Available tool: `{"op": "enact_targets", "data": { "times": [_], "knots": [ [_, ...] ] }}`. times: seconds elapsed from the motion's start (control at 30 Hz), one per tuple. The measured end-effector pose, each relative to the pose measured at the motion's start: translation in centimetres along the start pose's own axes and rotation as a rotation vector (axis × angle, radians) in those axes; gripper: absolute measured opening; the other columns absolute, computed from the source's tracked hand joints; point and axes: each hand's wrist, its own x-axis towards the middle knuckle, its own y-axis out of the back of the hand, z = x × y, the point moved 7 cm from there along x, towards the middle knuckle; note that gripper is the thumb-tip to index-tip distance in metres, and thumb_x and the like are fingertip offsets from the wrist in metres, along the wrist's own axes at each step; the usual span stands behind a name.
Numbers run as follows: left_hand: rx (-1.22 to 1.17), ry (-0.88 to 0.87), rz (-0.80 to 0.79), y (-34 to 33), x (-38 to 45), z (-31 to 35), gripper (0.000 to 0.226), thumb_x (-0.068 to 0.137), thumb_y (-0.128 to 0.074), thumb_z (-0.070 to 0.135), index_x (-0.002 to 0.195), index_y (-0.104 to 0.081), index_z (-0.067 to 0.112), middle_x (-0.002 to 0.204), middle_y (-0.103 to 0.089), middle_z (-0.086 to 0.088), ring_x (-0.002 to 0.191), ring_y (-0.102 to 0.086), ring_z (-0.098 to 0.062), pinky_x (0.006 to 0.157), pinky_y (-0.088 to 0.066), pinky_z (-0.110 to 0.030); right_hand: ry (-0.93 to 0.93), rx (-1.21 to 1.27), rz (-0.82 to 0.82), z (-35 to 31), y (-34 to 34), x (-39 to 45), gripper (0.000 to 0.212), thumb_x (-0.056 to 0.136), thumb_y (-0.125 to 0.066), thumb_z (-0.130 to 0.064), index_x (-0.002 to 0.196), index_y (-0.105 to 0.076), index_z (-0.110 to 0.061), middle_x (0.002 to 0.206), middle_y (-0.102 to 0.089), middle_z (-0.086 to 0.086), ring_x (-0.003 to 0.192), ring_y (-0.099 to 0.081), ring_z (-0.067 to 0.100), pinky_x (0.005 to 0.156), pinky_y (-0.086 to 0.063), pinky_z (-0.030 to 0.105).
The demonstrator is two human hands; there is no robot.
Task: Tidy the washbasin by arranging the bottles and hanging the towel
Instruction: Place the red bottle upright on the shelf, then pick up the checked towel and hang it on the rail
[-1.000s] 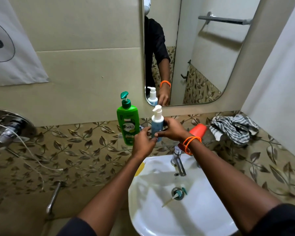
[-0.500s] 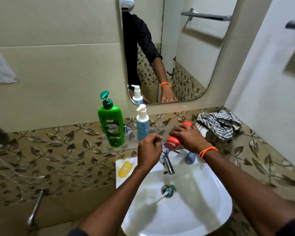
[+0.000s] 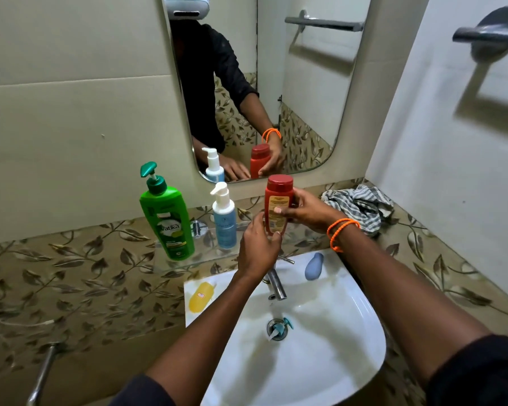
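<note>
Bottle-arranging step: my right hand (image 3: 308, 210) grips the red bottle (image 3: 277, 205) upright, left hand (image 3: 257, 244) pinching its base, just at 3 o'clock of the blue pump (image 3: 224, 219) on the shelf (image 3: 206, 253). Next: set it down level, then let go. Towel (image 3: 358, 205) at 3 o'clock, not yet hung.

Glass shelf (image 3: 206, 260) bears green bottle (image 3: 167, 218), blue bottle (image 3: 225, 222)
</note>
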Motion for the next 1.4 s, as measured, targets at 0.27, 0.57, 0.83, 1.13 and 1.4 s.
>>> {"op": "enact_targets", "data": {
  "times": [0.27, 0.57, 0.83, 1.13, 1.4],
  "knots": [
    [-0.042, 0.011, 0.134, -0.2, -2.4, -0.6, 0.064, 0.092, -0.067, 0.023, 0.150, -0.040, 0.020, 0.138, -0.058, -0.005, 0.114, -0.064, -0.021, 0.093, -0.055, -0.033, 0.033, -0.305, 0.127, -0.3, 4.3, -1.8, 0.069, 0.074, -0.083, 0.000, 0.135, -0.055, -0.017, 0.123, -0.066, 0.004, 0.111, -0.063, 0.012, 0.088, -0.057, 0.016],
    [-0.014, -0.276, 0.060, -2.7, -4.9, 3.2, 0.028, 0.090, -0.065, 0.018, 0.116, -0.060, 0.028, 0.101, -0.056, 0.012, 0.077, -0.056, -0.005, 0.067, -0.052, -0.021, -0.297, -1.182, 0.844, 2.4, 16.7, -6.3, 0.046, 0.084, -0.058, -0.012, 0.127, -0.056, -0.027, 0.127, -0.060, 0.014, 0.118, -0.052, 0.039, 0.097, -0.044, 0.048],
    [-0.122, -0.435, 0.023, -2.7, -3.1, 9.6, 0.027, 0.090, -0.066, 0.016, 0.116, -0.069, 0.022, 0.109, -0.065, 0.007, 0.095, -0.063, -0.009, 0.080, -0.057, -0.032, 0.244, -0.368, 0.851, -3.5, 17.5, -9.4, 0.024, 0.090, -0.061, 0.004, 0.096, -0.077, -0.013, 0.096, -0.076, 0.008, 0.086, -0.069, 0.019, 0.081, -0.053, 0.031],
    [-0.678, -0.331, -0.772, -2.0, 3.3, 26.1, 0.040, 0.090, -0.078, 0.023, 0.126, -0.070, 0.007, 0.123, -0.076, -0.014, 0.104, -0.072, -0.016, 0.100, -0.057, -0.034, 0.407, -0.101, 0.247, -17.1, 15.1, -16.9, 0.028, 0.095, -0.059, 0.001, 0.110, -0.073, -0.016, 0.101, -0.075, -0.001, 0.096, -0.068, 0.010, 0.085, -0.056, 0.021],
    [-0.922, -0.274, -0.810, 0.8, 1.2, 30.1, 0.011, 0.099, -0.064, 0.013, 0.093, -0.073, 0.016, 0.084, -0.075, 0.003, 0.076, -0.068, -0.007, 0.072, -0.056, -0.021, 0.168, -0.448, 0.061, -21.4, 14.3, -24.3, 0.047, 0.081, -0.082, -0.015, 0.124, -0.064, -0.014, 0.111, -0.069, 0.024, 0.094, -0.065, 0.025, 0.078, -0.057, 0.042]
  ]
}}
